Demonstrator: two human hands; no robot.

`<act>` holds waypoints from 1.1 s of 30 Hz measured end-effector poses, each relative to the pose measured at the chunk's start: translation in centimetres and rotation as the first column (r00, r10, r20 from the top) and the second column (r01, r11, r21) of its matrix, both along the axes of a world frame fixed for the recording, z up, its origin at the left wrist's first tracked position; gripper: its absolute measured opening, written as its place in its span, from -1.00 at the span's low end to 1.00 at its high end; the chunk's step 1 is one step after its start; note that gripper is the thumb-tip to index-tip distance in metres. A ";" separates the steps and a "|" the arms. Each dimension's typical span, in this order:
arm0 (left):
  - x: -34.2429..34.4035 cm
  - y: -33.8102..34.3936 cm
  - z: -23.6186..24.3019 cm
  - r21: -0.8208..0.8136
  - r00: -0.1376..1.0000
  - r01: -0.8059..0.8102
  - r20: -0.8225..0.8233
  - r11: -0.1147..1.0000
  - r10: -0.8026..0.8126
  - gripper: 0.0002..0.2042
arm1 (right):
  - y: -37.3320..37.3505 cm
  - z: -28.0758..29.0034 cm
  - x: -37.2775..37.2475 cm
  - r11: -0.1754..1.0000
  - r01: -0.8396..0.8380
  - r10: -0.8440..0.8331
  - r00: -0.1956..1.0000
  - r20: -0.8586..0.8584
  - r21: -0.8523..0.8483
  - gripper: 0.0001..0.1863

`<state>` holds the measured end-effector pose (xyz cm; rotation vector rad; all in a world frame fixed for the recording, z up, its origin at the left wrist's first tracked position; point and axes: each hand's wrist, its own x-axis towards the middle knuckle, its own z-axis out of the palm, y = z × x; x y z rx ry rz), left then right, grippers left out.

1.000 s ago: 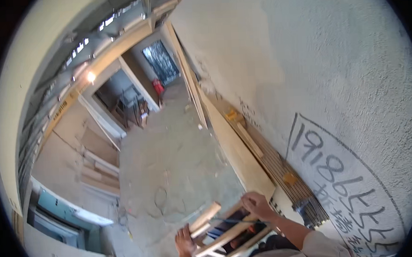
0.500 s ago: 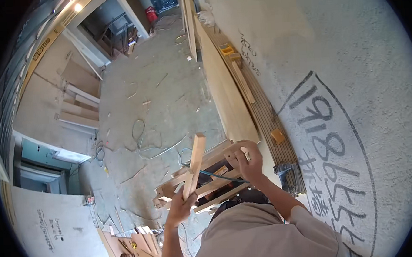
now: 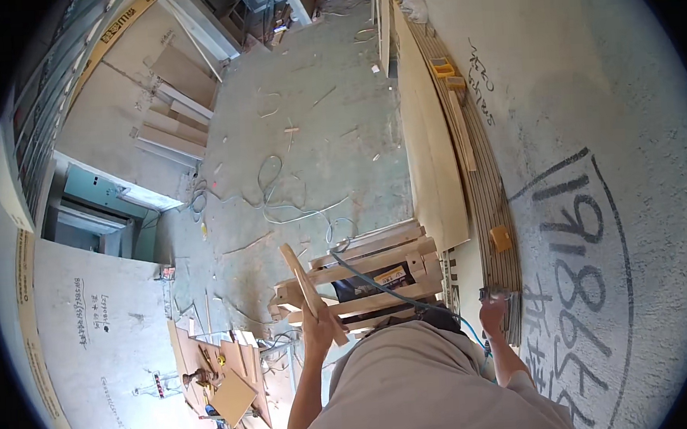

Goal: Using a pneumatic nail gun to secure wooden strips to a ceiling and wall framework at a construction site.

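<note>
My left hand (image 3: pixel 318 328) grips a short wooden batten (image 3: pixel 300 279), held upright at a slant over a slatted wooden stool-like frame (image 3: pixel 392 249). A dark panel with a yellow label (image 3: pixel 382 282) shows between the frame's slats, and a blue-green hose (image 3: pixel 346 262) crosses it. Far to the right, beside the wall, my right hand (image 3: pixel 494 315) is at a dark metal tool (image 3: pixel 494 292), perhaps a nail gun, on stacked boards. It is too blurred to tell whether the fingers are closed on it.
Long boards and a plywood sheet (image 3: pixel 429 148) line the right wall (image 3: pixel 585 85). Coiled hoses (image 3: pixel 272 179) and wood scraps lie on the concrete floor (image 3: pixel 299 100). A cluttered board worktop (image 3: pixel 236 395) is at lower left. Doorways (image 3: pixel 102 204) open on the left.
My right hand has left the wooden frame and moved right to the dark tool. The batten in my left hand has swung to slant leftward. The view has tilted down and turned.
</note>
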<state>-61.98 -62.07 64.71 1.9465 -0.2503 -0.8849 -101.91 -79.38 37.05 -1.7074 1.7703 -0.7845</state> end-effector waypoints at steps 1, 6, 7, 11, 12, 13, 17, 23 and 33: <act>-0.2 -0.5 -0.1 -0.093 0.990 -0.062 -0.134 0.994 0.049 -0.73 | 1.2 -2.5 -2.0 1.000 0.008 -0.008 0.994 -0.106 -0.001 -0.74; -1.0 0.0 0.5 -0.058 0.977 -0.103 -0.193 0.993 0.090 -0.68 | 3.7 -5.0 -3.6 0.999 0.053 -0.048 0.916 -0.398 0.002 -0.64; -0.8 0.0 0.5 -0.053 0.978 -0.107 -0.188 0.993 0.095 -0.68 | 3.7 -4.9 -3.8 0.999 0.033 -0.031 0.883 -0.468 -0.006 -0.58; 0.2 0.2 -1.9 -0.105 0.967 -0.023 -0.254 0.994 -0.004 -0.71 | 2.5 -4.6 -4.3 0.936 0.237 -0.026 0.783 -0.621 0.259 -0.36; 0.5 1.3 -2.6 -0.127 0.966 0.009 -0.255 0.992 -0.041 -0.72 | 1.7 -4.3 -3.8 0.879 0.255 0.039 0.803 -0.595 0.402 -0.29; 0.2 1.5 -2.1 -0.120 0.974 -0.022 -0.228 0.993 -0.006 -0.73 | 1.6 -3.3 -2.8 0.795 0.278 0.089 0.826 -0.557 0.540 -0.22; -0.7 1.8 -0.3 -0.089 0.996 0.064 -0.060 0.994 -0.069 -0.73 | 2.2 -3.4 -2.6 0.860 0.174 0.068 0.893 -0.445 0.480 -0.30; -2.6 -0.4 0.2 -0.148 0.981 -0.171 -0.121 0.974 0.154 -0.68 | 0.2 -1.3 -3.8 0.859 0.088 0.161 0.889 -0.429 0.504 -0.56; -4.2 -2.9 0.9 0.290 0.866 -0.147 0.500 0.946 -0.019 -0.65 | -9.0 8.8 3.9 0.849 -0.239 0.374 0.902 -0.216 0.471 -0.63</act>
